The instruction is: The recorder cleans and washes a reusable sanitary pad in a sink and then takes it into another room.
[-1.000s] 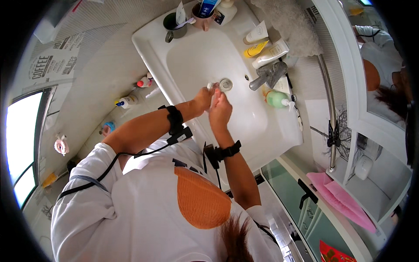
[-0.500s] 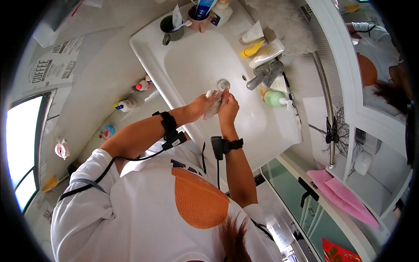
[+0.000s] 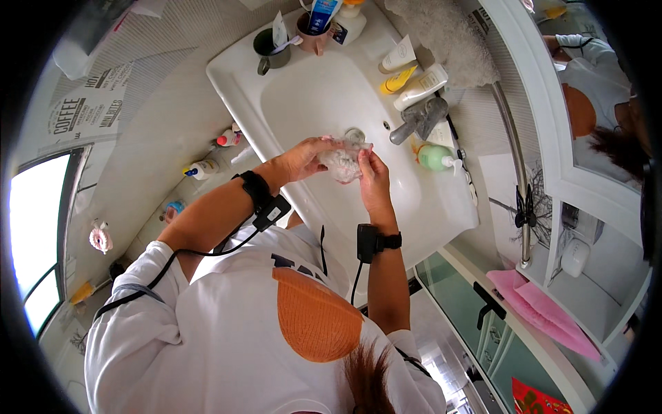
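Above the white sink [image 3: 414, 214], near its drain [image 3: 354, 135], I hold a whitish, half see-through, crumpled bundle [image 3: 340, 165]. It looks soft and mesh-like, but its exact kind is unclear. From the left side my left hand [image 3: 307, 157] grips it, with some fingers hidden behind it. My right hand [image 3: 374, 176] pinches its right edge between thumb and fingers. Both wrists wear black straps with small boxes and cables.
The grey faucet [image 3: 420, 121] stands on the sink's right side, beside a green pump bottle [image 3: 434, 156]. Several tubes, including a yellow one [image 3: 398, 81], lie on that ledge. A dark cup [image 3: 271, 52] and a pink cup [image 3: 314, 36] occupy the far rim.
Pressed between both hands before, the bundle is now spread wider and shows more of itself. My hands have moved apart, the right one a little to the right and nearer me.
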